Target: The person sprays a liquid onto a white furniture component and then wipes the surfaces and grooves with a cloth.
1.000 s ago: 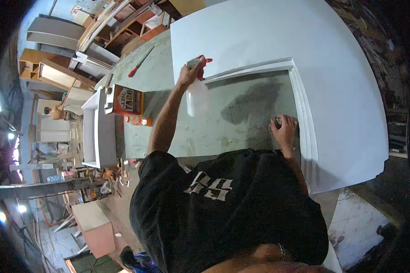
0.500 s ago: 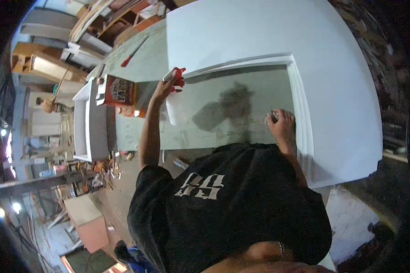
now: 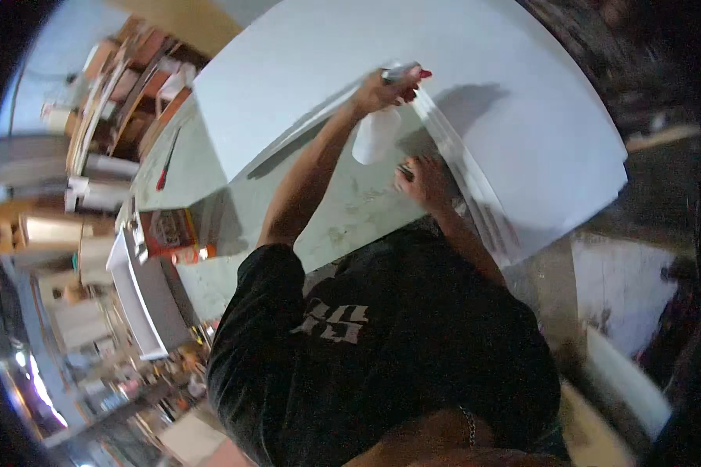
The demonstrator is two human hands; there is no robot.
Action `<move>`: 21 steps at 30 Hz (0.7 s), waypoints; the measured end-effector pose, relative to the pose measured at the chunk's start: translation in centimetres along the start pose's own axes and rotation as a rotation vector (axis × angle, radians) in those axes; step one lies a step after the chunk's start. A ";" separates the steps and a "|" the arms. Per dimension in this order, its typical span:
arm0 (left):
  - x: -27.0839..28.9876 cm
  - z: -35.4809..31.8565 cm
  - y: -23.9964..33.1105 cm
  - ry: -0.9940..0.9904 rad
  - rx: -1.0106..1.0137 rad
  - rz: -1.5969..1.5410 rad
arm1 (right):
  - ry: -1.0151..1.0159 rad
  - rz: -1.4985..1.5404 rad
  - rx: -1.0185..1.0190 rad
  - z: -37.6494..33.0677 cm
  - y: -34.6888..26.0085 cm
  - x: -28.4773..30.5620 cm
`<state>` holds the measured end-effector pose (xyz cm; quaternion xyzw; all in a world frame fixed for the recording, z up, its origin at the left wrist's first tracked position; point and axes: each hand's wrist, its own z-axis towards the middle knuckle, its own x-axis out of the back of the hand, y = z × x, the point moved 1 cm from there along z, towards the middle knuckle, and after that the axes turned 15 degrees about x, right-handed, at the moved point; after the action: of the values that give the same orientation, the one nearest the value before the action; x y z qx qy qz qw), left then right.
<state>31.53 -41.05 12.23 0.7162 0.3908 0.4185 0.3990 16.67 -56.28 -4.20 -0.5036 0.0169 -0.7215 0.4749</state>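
My left hand (image 3: pixel 375 95) is closed around the head of a white spray bottle (image 3: pixel 376 140) with red parts at its top. It holds the bottle upright near the far corner of a large white panel's (image 3: pixel 319 50) cut-out, by the ridged white inner edge (image 3: pixel 453 144). My right hand (image 3: pixel 427 185) is curled over a small dark thing whose kind I cannot make out. That hand is nearer to me than the bottle, inside the cut-out and just left of the ridged edge. The grey-green tabletop (image 3: pixel 327 210) shows through the cut-out.
A red-handled tool (image 3: pixel 166 163) lies at the table's far left. Nearer stand a red-and-orange can (image 3: pixel 167 231) and an orange bottle (image 3: pixel 188 254), beside a white open box (image 3: pixel 139 300). Shelves of boards (image 3: pixel 125 101) and a cluttered floor lie beyond.
My left hand has carried the spray bottle right, to the cut-out's far corner. My right hand has shifted a little left and up in view. The whole view has turned, with the table now tilted.
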 end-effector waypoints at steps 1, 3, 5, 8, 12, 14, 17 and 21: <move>-2.3 -0.2 1.1 -0.076 -0.051 -0.041 | 0.014 -0.017 0.007 -0.3 0.6 0.6; -4.8 -1.1 2.7 -0.138 -0.033 -0.013 | -0.007 0.030 -0.017 -0.3 0.8 0.7; -6.9 -1.6 4.1 -0.172 0.026 0.123 | -0.049 0.068 -0.030 -1.0 0.5 0.9; -10.4 -1.7 2.0 -0.334 -0.030 0.146 | -0.047 0.045 0.013 -2.1 -0.3 2.4; -13.0 -3.9 1.3 -0.538 0.060 0.330 | 0.018 0.025 -0.001 -8.4 -3.7 5.9; -13.4 -5.5 0.3 -0.349 0.060 0.296 | 0.066 0.150 -0.206 -10.8 -5.9 9.8; -11.2 -7.5 -1.2 -0.308 -0.022 0.080 | 0.184 -0.050 -0.319 -13.5 -6.1 15.4; -3.1 -10.2 -7.6 -0.037 0.043 -0.067 | 0.392 -0.296 -0.477 -15.2 -1.3 20.7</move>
<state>19.44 -38.50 7.93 0.7188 0.4159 0.3833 0.4043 3.66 -77.07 3.67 -0.4492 0.2029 -0.8414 0.2215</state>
